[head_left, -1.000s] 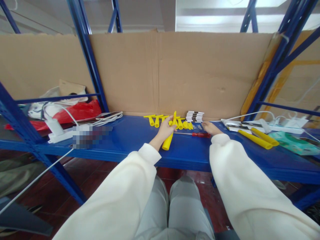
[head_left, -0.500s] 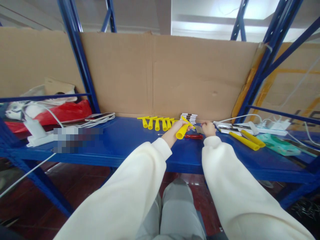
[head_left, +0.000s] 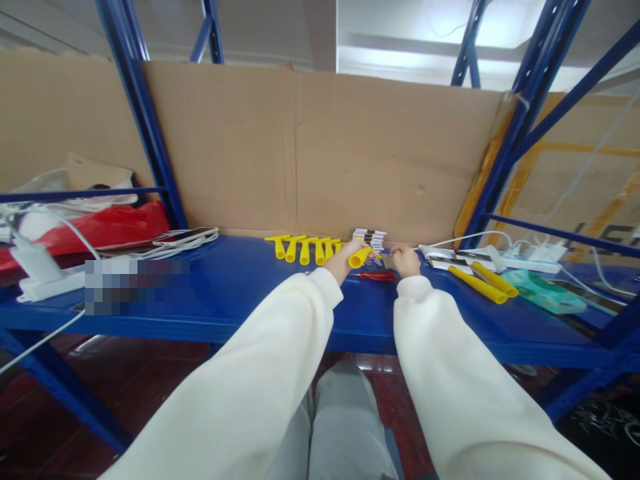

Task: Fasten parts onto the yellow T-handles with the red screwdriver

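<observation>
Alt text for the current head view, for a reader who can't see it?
A person's left hand holds a hollow yellow piece over a blue shelf, the right hand close beside it, its grip unclear. A red screwdriver lies near both, a row of yellow pieces to the left, and two long yellow tubes to the right.

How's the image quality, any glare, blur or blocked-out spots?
Head view: bright glare on the ceiling, upper right; head view: pixelated patch over the shelf, at left; head view: fine detail between left hand and right hand too soft to read.
</observation>
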A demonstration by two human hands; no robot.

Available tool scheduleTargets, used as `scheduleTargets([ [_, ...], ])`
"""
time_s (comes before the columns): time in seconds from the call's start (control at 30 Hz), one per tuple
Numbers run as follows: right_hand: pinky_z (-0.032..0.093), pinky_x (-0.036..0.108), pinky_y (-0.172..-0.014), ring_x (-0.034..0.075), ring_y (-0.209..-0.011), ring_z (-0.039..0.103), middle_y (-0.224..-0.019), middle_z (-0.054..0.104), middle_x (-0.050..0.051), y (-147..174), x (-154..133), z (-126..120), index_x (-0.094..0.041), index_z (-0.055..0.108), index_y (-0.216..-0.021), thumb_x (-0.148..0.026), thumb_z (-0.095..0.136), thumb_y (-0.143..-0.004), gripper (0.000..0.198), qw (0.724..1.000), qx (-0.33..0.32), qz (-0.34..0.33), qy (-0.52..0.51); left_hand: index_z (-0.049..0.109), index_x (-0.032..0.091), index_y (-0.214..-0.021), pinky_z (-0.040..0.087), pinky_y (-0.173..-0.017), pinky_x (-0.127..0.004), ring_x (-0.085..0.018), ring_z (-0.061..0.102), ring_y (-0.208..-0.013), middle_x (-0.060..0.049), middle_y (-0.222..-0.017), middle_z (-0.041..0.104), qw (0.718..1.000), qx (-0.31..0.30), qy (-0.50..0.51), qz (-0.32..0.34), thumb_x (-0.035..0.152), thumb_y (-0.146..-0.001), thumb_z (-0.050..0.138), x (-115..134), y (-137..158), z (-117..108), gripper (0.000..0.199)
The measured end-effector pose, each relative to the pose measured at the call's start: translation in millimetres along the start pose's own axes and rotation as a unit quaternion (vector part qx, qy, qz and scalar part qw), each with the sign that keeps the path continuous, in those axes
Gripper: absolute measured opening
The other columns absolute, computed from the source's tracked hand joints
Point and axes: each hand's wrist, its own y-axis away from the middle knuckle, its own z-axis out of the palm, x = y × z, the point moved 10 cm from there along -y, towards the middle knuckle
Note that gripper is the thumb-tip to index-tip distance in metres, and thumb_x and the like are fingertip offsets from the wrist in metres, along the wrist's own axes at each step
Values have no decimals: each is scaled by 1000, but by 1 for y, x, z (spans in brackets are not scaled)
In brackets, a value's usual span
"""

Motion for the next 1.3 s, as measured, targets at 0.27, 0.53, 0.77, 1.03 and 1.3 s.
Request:
scheduleTargets([
  [0.27, 31, 57, -114, 31, -135, 53, -134, 71, 3, 11, -30, 40, -27, 77, -110, -22, 39, -91, 43, 983, -154, -98, 17, 63, 11, -132, 58, -60, -23, -20, 77, -84, -14, -117, 76, 988, 129, -19, 87, 4, -83, 59, 58, 48, -99, 50],
  [0.53, 41, 47, -107, 28, -112, 65, -104, 79, 5, 11, -65, 31, -24, 76, -95, -42, 54, -93, 29, 959, -88, -212, -168, 66, 23, -137, 40, -120, -45, -23, 52, -142, -8, -150, 59, 818, 34, -388, 424, 4, -85, 53, 91, 99, -83, 56],
  [0.77, 45, 30, -70, 17, -70, 57, -66, 66, 0, 27, -74, 57, -20, 67, -67, -70, 75, -66, 51, 900, -227, -180, -326, 61, 27, -143, 44, -117, -43, -20, 55, -138, -4, -157, 52, 694, -89, -602, 384, -6, -85, 41, 33, 101, -22, 69],
  [1.03, 45, 27, -71, 16, -78, 61, -76, 71, 1, 28, -59, 60, -20, 66, -68, -43, 81, -64, 27, 908, -254, -94, -319, 58, 27, -146, 43, -118, -40, -19, 53, -141, -3, -158, 50, 677, -75, -644, 348, -6, -87, 40, 28, 98, -28, 70],
  [1.3, 47, 27, -75, 17, -86, 63, -81, 72, 2, 30, -53, 59, -21, 66, -67, -34, 76, -64, 17, 920, -256, -72, -289, 62, 25, -142, 43, -118, -40, -20, 55, -139, -5, -157, 52, 684, -58, -653, 320, -4, -88, 40, 29, 95, -34, 65],
])
